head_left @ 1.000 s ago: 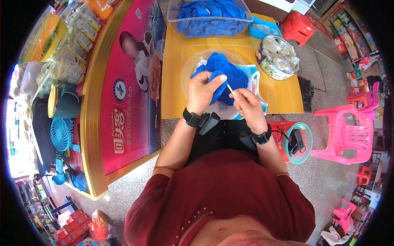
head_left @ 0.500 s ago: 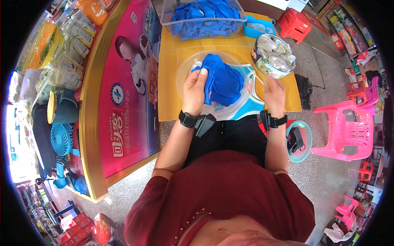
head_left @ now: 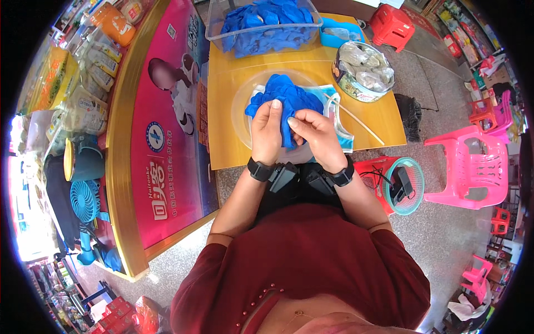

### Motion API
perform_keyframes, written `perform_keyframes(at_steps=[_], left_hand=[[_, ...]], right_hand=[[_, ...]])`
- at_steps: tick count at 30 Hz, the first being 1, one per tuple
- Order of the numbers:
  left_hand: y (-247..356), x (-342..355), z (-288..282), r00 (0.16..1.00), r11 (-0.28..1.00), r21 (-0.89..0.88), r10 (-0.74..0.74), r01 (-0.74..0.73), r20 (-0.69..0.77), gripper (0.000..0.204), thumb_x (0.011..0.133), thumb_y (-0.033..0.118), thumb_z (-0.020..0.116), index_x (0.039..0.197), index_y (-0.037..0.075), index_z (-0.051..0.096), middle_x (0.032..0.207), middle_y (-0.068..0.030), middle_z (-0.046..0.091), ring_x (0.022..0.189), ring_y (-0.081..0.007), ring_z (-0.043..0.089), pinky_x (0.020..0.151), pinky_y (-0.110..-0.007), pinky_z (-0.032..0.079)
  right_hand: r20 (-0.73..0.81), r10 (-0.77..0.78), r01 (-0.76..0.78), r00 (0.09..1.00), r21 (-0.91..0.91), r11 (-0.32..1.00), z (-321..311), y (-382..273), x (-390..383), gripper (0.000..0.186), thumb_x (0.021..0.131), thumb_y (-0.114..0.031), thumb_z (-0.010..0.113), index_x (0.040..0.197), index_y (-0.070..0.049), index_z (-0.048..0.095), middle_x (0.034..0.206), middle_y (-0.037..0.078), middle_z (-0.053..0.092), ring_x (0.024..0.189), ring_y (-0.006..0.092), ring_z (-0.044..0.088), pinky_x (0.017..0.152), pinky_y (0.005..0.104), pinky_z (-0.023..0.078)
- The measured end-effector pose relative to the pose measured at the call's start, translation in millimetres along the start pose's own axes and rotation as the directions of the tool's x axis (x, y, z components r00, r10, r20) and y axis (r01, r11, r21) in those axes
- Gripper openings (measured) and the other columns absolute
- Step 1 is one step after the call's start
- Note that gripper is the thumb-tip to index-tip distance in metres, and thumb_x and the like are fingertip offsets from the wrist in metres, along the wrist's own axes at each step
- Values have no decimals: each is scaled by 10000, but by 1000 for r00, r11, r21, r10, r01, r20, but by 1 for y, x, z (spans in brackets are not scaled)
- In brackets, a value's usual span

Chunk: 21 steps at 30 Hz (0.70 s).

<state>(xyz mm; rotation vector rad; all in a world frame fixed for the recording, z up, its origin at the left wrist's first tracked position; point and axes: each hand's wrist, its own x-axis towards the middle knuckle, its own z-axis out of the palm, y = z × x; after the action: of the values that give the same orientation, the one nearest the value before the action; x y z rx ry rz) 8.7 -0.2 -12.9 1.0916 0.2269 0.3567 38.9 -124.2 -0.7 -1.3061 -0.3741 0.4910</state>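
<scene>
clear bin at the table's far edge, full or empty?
Full: the clear bin is heaped to its rim with blue gloves, like the bunch under both hands.

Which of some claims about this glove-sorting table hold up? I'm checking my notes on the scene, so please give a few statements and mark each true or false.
1. Both hands grip the blue glove bundle. True: the left hand and right hand pinch it together.
2. The clear bin at the far edge holds red gloves. False: they are blue.
3. The round tin sits on the person's left. False: it sits to the right, on the yellow table.
4. A thin pale stick lies on the table right of the hands. True.
5. The pink plastic chair stands on the table. False: it stands on the floor, right of the table.
</scene>
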Motion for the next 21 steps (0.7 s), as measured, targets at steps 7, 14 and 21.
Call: perform_keyframes(at_steps=[7,14,21], left_hand=[[3,1,-11,917,858,333,395,-391,58,187,858,39,666,1031,36,597,943,-16,604,824,-86,558,727,-231,467],[16,2,-11,984,998,21,49,-53,169,78,854,59,685,850,52,607,798,6,623,710,-72,559,651,-215,465],[20,-2,-4,891,526,752,419,-397,178,79,771,-14,702,808,-18,632,747,-4,630,617,-54,566,562,-200,469]], right_hand=[[-145,-124,88,982,-230,969,-3,-12,-2,115,899,-123,643,854,-20,617,681,-39,553,592,21,485,521,184,385],[-74,-237,199,969,-335,921,-3,-5,1,68,897,-55,614,874,8,605,732,-1,567,644,46,494,564,210,413],[-113,-281,231,953,-328,916,-4,-1,3,67,884,-50,626,886,12,602,743,18,570,659,57,506,574,218,422]])
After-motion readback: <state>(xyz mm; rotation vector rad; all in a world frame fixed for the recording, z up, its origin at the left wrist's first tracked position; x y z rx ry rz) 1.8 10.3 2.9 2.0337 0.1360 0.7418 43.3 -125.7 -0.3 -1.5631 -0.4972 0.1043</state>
